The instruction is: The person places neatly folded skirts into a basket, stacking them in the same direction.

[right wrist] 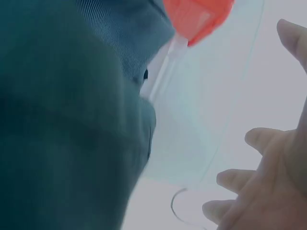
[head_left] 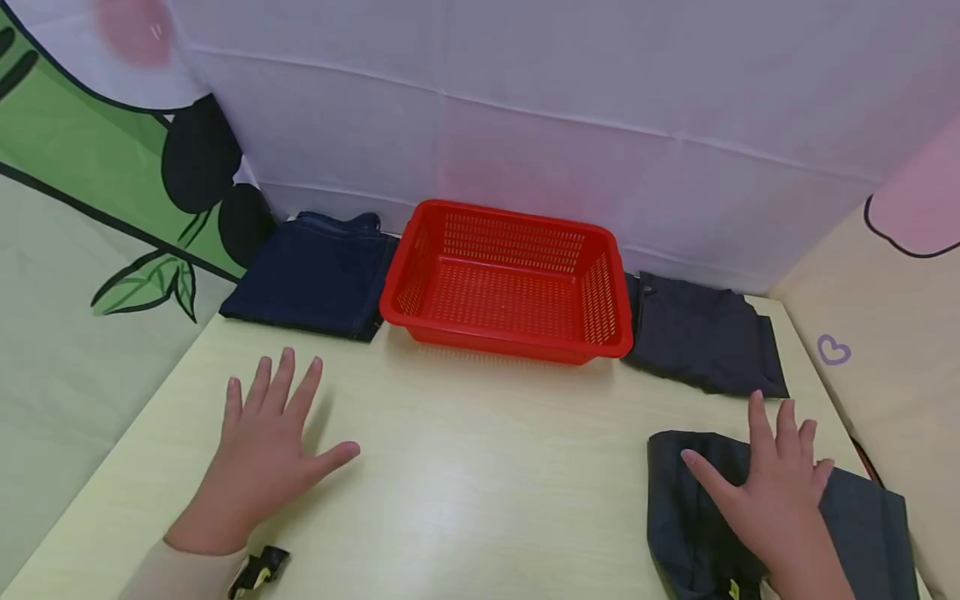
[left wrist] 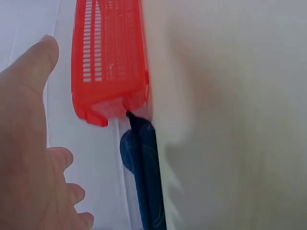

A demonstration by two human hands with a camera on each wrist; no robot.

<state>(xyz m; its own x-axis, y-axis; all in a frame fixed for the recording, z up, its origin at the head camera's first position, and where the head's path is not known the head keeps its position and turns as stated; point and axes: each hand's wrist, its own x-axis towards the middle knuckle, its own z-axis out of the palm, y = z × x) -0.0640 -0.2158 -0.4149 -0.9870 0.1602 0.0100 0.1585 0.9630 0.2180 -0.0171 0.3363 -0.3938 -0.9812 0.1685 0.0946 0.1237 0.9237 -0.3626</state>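
My left hand (head_left: 270,446) hovers palm down over the left part of the table with its fingers spread, holding nothing. Beyond its fingertips lie folded dark blue jeans (head_left: 311,271), whose edge also shows in the left wrist view. On the right, my right hand (head_left: 776,483) is spread above a folded dark grey garment (head_left: 870,521) near the table's front. That garment fills the left side of the right wrist view as a dark green-grey cloth (right wrist: 62,124). Another folded dark garment (head_left: 701,333) lies farther back, past the right fingertips.
A red plastic basket (head_left: 495,346) with perforated walls and nothing inside stands at the back middle, between the jeans and the back garment. Behind it hangs a pale printed cloth (head_left: 525,100). The pale wooden table (head_left: 450,467) runs forward between my hands.
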